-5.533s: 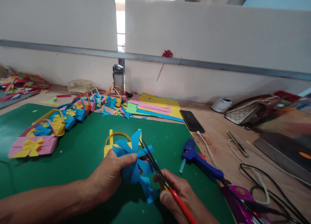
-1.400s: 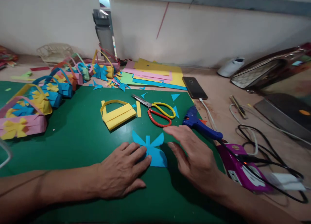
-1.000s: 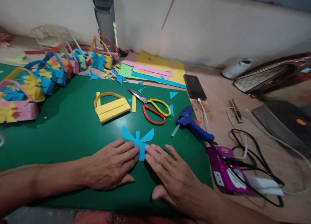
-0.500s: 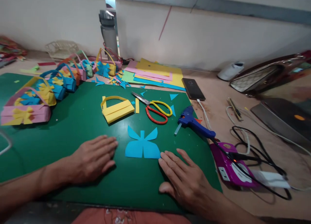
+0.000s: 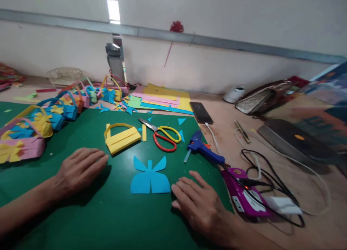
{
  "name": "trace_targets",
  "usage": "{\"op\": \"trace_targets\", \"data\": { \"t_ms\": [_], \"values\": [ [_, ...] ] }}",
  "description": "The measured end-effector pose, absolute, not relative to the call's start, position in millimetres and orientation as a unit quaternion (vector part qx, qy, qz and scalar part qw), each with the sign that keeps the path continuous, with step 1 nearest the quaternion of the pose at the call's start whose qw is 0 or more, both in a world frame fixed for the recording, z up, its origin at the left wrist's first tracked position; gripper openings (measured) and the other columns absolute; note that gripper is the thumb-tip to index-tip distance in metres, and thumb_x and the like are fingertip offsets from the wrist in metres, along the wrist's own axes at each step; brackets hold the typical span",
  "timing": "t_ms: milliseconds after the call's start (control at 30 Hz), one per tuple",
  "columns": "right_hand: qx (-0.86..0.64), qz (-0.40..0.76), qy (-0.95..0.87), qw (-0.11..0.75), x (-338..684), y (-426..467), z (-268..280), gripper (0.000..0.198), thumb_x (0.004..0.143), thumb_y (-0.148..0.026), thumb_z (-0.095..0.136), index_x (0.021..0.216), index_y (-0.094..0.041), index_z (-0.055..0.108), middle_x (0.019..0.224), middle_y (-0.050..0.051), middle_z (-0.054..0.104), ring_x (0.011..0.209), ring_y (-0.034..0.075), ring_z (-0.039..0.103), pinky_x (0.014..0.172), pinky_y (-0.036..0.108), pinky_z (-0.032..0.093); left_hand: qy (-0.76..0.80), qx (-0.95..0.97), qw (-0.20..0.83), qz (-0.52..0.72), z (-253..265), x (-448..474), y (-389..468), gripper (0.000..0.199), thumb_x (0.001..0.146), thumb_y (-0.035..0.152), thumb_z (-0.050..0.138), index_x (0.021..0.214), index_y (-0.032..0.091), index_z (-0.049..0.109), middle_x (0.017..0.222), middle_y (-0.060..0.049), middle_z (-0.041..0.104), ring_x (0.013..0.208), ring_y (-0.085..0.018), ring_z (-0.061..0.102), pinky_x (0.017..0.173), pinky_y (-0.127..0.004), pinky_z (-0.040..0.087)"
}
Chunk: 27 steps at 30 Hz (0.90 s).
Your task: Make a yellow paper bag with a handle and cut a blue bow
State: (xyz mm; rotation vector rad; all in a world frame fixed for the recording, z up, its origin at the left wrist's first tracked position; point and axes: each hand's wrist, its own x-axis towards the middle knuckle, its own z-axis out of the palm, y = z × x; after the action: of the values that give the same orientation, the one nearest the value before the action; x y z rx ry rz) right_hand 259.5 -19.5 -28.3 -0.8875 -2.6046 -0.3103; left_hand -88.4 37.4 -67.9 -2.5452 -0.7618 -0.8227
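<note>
A blue paper cutout, shaped like a bow with pointed upper wings, lies flat on the green mat. My right hand is just to its right, fingers stretched out and holding nothing. On the cutout's left, my left hand hovers low over the mat with its fingers extended and nothing in it. Beyond the cutout sit a small yellow paper bag with a handle and a yellow paper strip. Scissors with one red and one yellow handle lie beside the strip.
A blue glue gun lies at the mat's right edge, near a purple power strip with tangled cables. Several finished paper bags line the left. Coloured sheets, a phone and a bottle stand or lie behind.
The view has tilted up. My left hand has moved left, farther from the cutout. My right hand has drawn slightly off the cutout's edge, its thumb closer to the fingers.
</note>
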Motion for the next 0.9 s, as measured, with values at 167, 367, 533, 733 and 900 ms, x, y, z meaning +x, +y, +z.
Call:
{"op": "trace_targets", "data": {
  "t_ms": [167,367,533,733,900],
  "values": [
    [-0.473,-0.28,-0.831,0.088,282,1,-6,0.027,0.093,-0.024,0.045,0.108,-0.006,0.059,0.091,0.017,0.069,0.083,0.027,0.063,0.077,0.041,0.042,-0.197,-0.917,0.134,-0.318,-56,-72,36,0.024,0.081,0.006,0.054,0.103,0.013,0.06,0.092,-0.01,0.069,0.093,-0.023,0.061,0.082,-0.037,0.05],
    [-0.609,-0.266,-0.736,-0.128,292,29,5,0.041,0.086,-0.028,0.056,0.12,-0.005,0.052,0.086,0.019,0.069,0.08,0.033,0.064,0.069,0.039,0.041,-0.118,-0.95,0.03,-0.287,-38,-7,17,0.012,0.085,0.012,0.051,0.092,0.011,0.061,0.089,-0.011,0.067,0.084,-0.021,0.06,0.071,-0.034,0.051],
    [-0.661,-0.128,-0.717,-0.181,295,44,6,0.04,0.087,-0.029,0.053,0.123,-0.012,0.049,0.085,0.016,0.071,0.073,0.032,0.068,0.056,0.033,0.043,-0.155,-0.951,-0.018,-0.268,-56,-2,25,0.011,0.086,0.017,0.051,0.083,0.013,0.06,0.088,-0.01,0.066,0.084,-0.021,0.058,0.071,-0.034,0.051],
    [-0.667,-0.11,-0.732,-0.082,304,48,0,0.046,0.084,-0.016,0.05,0.129,-0.008,0.044,0.09,0.017,0.072,0.072,0.032,0.069,0.054,0.035,0.047,-0.17,-0.955,-0.03,-0.242,-62,-8,26,0.015,0.089,0.018,0.048,0.081,0.014,0.059,0.089,-0.01,0.062,0.081,-0.019,0.056,0.073,-0.035,0.049],
    [-0.645,-0.123,-0.751,0.068,311,28,24,0.039,0.086,-0.016,0.043,0.125,-0.01,0.047,0.111,0.02,0.065,0.087,0.031,0.067,0.06,0.033,0.049,-0.171,-0.955,-0.022,-0.24,-59,-7,26,0.017,0.09,0.02,0.046,0.08,0.014,0.058,0.085,-0.009,0.06,0.078,-0.018,0.053,0.073,-0.034,0.049]
  ]
}}
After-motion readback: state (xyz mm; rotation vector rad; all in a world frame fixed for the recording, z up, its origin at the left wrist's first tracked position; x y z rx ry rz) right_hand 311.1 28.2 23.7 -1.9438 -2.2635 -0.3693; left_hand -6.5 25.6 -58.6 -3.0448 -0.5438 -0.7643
